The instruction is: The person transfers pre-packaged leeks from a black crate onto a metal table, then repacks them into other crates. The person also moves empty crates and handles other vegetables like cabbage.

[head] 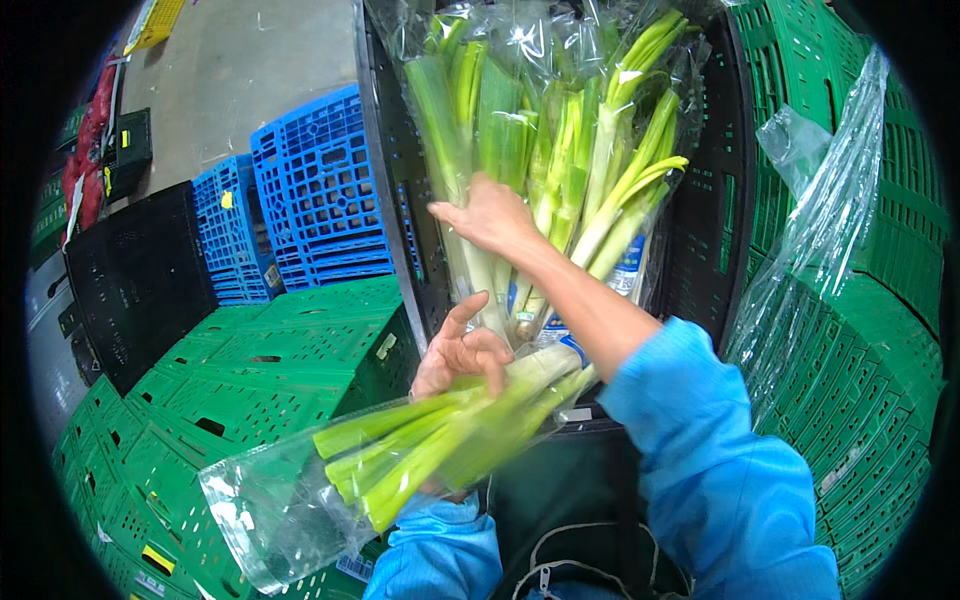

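Observation:
Several clear plastic bags of leeks lie side by side in a black plastic crate, green tops towards the far end. My right hand rests over the leeks on the crate's left side, thumb out to the left; whether its fingers grip one is hidden. Nearer me, another clear bag of leeks lies across my left forearm, its leafy end to the lower left and its white ends at the crate's near edge. My left hand is beside this bag with its fingers spread and raised; part of the palm is covered.
Green plastic crates stand at the left and more green crates at the right. Crumpled clear plastic wrap hangs over the right ones. Blue crates and a black panel are at the upper left, beside the concrete floor.

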`<act>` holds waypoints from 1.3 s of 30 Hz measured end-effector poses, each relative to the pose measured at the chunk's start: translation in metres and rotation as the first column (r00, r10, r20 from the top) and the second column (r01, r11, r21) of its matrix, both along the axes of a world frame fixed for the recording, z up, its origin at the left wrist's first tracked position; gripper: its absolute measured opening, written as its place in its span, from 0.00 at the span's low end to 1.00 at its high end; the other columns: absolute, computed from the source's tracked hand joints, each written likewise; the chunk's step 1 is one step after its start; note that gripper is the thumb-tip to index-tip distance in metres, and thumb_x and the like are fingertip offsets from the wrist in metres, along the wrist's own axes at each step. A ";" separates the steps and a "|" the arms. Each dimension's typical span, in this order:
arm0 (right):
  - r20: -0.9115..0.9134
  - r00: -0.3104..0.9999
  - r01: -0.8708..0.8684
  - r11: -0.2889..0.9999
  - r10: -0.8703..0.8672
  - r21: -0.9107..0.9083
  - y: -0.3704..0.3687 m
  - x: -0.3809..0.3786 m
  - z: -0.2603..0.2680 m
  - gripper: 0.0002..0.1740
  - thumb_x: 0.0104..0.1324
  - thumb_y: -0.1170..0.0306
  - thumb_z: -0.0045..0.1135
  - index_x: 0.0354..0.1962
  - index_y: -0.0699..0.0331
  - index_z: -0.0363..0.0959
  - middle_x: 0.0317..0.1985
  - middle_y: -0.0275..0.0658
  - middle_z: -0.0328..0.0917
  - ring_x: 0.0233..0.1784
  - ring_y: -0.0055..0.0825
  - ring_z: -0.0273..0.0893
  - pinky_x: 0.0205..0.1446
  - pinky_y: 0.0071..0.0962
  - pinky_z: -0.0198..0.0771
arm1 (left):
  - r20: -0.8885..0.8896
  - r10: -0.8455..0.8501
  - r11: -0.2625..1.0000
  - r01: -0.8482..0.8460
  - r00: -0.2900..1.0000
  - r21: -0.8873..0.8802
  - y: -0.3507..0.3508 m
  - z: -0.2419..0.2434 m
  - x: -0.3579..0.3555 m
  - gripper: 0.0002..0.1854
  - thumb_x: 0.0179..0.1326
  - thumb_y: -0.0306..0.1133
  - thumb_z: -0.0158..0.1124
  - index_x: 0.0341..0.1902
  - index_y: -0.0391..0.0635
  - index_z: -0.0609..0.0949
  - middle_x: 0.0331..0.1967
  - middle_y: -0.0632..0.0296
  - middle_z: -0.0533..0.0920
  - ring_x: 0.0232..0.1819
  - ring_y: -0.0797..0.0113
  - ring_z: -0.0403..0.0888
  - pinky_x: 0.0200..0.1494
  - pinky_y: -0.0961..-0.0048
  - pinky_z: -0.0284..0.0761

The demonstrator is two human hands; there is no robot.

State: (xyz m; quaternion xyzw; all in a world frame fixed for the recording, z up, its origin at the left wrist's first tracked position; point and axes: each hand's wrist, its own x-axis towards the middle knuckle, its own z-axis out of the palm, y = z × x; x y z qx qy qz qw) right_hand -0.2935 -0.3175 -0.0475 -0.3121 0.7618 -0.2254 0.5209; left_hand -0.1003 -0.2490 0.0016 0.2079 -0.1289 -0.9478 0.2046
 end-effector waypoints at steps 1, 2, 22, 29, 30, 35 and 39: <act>-0.026 0.999 -0.035 0.999 0.036 0.007 -0.006 0.008 -0.006 0.21 0.58 0.59 0.52 0.36 0.72 0.72 0.38 0.57 0.77 0.42 0.52 0.76 0.47 0.42 0.70 | 0.010 0.014 1.000 -0.014 1.000 0.006 0.001 0.001 0.003 0.50 0.54 0.47 0.68 0.71 0.42 0.49 0.44 0.43 0.76 0.40 0.60 0.81 0.41 0.68 0.76; -0.055 0.996 -0.069 0.997 0.070 0.016 -0.008 0.012 -0.012 0.18 0.59 0.61 0.51 0.33 0.72 0.72 0.37 0.57 0.76 0.42 0.54 0.75 0.47 0.45 0.69 | 0.006 -0.040 0.999 0.040 0.999 -0.003 0.001 -0.003 0.012 0.55 0.46 0.46 0.74 0.72 0.47 0.50 0.56 0.46 0.70 0.53 0.58 0.76 0.52 0.64 0.71; 0.674 0.737 0.213 0.932 0.043 -0.292 0.119 -0.007 0.057 0.42 0.64 0.38 0.42 0.58 0.68 0.59 0.52 0.51 0.68 0.59 0.37 0.64 0.62 0.33 0.58 | 0.660 -0.005 0.997 0.052 0.751 -0.052 -0.072 0.013 -0.097 0.50 0.51 0.78 0.38 0.51 0.38 0.74 0.16 0.58 0.77 0.25 0.57 0.80 0.42 0.56 0.78; 0.058 0.982 -0.146 0.916 0.180 -0.374 0.194 -0.008 0.042 0.52 0.48 0.44 0.65 0.62 0.64 0.54 0.59 0.55 0.62 0.63 0.47 0.62 0.65 0.39 0.58 | 0.655 -0.067 0.998 0.041 0.753 0.055 -0.082 -0.046 -0.100 0.47 0.50 0.79 0.38 0.44 0.41 0.76 0.10 0.63 0.71 0.15 0.64 0.72 0.45 0.57 0.75; 0.038 0.988 -0.132 0.944 0.151 -0.302 0.188 -0.006 0.045 0.53 0.43 0.50 0.70 0.62 0.63 0.54 0.58 0.55 0.63 0.62 0.50 0.62 0.65 0.40 0.57 | 0.517 -0.061 0.987 -0.025 0.854 0.158 -0.089 -0.060 -0.103 0.36 0.54 0.72 0.47 0.44 0.48 0.77 0.17 0.64 0.76 0.17 0.68 0.74 0.28 0.67 0.77; 0.217 0.952 0.265 0.939 -0.218 -0.218 0.181 -0.038 0.012 0.45 0.48 0.60 0.67 0.61 0.65 0.56 0.59 0.50 0.64 0.64 0.39 0.62 0.66 0.36 0.59 | 0.728 0.246 0.969 -0.133 0.640 -0.209 -0.090 -0.096 -0.132 0.28 0.64 0.59 0.45 0.48 0.45 0.76 0.34 0.64 0.79 0.31 0.72 0.76 0.37 0.70 0.76; 0.298 0.875 0.450 0.869 -0.382 -0.205 0.182 -0.058 -0.009 0.35 0.58 0.66 0.58 0.60 0.68 0.56 0.60 0.47 0.64 0.64 0.37 0.62 0.66 0.32 0.58 | 0.827 0.445 0.804 0.254 0.344 -0.538 -0.063 -0.091 -0.126 0.29 0.68 0.53 0.44 0.55 0.37 0.73 0.44 0.56 0.79 0.47 0.64 0.76 0.52 0.66 0.71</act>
